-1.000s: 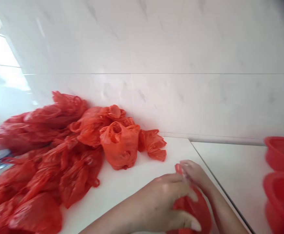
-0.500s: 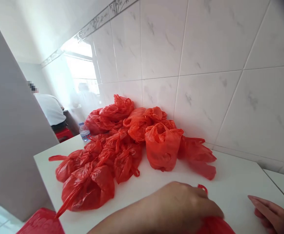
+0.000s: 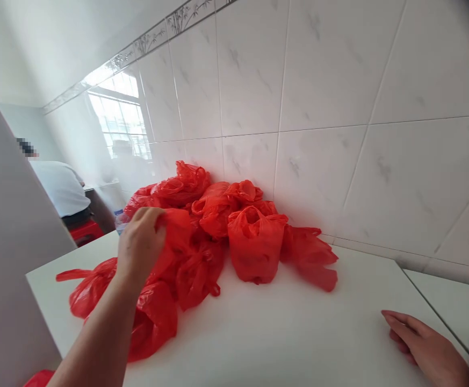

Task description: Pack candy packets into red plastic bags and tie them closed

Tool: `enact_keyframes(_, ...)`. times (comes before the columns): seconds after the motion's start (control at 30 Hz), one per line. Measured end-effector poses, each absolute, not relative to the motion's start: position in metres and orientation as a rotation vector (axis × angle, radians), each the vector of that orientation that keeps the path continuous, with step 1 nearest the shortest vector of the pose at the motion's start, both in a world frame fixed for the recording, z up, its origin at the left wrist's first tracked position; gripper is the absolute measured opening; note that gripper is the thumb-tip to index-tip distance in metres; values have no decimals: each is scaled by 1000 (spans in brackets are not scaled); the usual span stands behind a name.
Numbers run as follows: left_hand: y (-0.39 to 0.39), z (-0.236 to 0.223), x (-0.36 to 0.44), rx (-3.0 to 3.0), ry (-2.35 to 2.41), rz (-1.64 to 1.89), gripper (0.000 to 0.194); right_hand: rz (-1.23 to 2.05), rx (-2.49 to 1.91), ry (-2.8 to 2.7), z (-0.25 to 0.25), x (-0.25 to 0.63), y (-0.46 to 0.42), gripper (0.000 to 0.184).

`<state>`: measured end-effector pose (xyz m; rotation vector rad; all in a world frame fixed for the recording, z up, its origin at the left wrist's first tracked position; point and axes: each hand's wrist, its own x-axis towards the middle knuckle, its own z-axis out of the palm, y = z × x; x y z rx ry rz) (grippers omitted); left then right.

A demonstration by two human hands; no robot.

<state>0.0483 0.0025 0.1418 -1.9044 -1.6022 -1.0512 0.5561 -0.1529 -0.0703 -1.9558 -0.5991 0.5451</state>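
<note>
A heap of tied red plastic bags (image 3: 202,231) lies on the white table (image 3: 282,333), against the tiled wall. My left hand (image 3: 141,242) reaches out over the heap's left side, fingers closed on a red bag (image 3: 175,234) that it holds above the others. My right hand (image 3: 423,344) rests on the table at the lower right, fingers stretched out and together, holding nothing. One bag (image 3: 256,244) stands upright at the front of the heap with its handles up.
A grey panel (image 3: 12,269) stands at the left of the table. Behind it a person in a white shirt (image 3: 60,185) sits on a red stool (image 3: 83,231) by a bright window. A water bottle (image 3: 120,219) peeks out behind the heap.
My left hand lifted a red bag from the near table edge and carried it left and away onto the heap. My right hand let go and now lies flat on the table.
</note>
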Motion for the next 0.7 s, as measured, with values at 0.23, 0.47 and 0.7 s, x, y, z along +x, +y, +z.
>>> enact_keyframes(0.23, -2, 120, 76, -2204, -1620, -943, 51, 660, -1954, -600, -45, 536, -157, 53)
enact_keyframes(0.47, -42, 94, 191, -3311, -1216, -1121, 27, 603, -1961, -649, -40, 527, -156, 45)
enact_keyframes(0.7, -20, 26, 307, -3564, -1535, -1067, 68, 424, -1993, -823, -50, 528, -154, 33)
